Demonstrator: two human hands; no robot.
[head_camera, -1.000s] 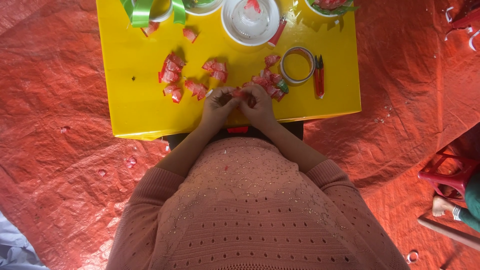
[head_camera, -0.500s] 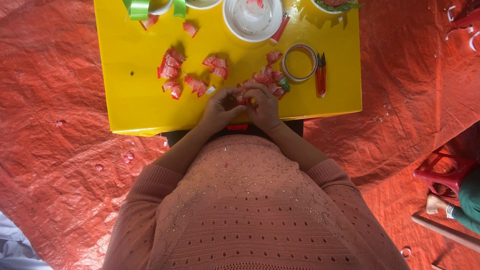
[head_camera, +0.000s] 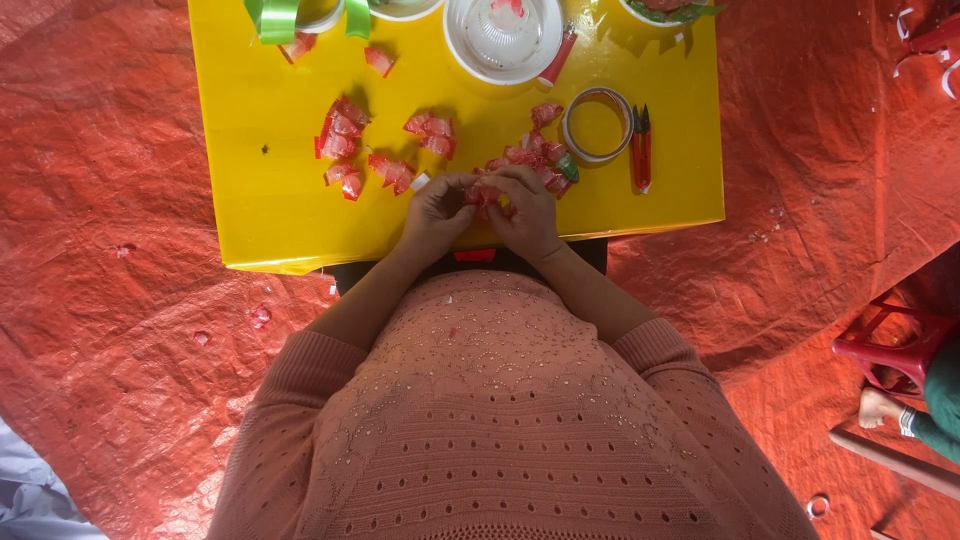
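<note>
Hands (head_camera: 485, 205) pinching crumpled red-pink petal (head_camera: 478, 195), small, folded

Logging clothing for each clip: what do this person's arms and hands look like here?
Both arms wear a pink knitted sweater with rows of small eyelet holes; its sleeves are pushed up, leaving the forearms bare. The left hand and right hand are bare too: no gloves, and no rings or watch that I can see.
</note>
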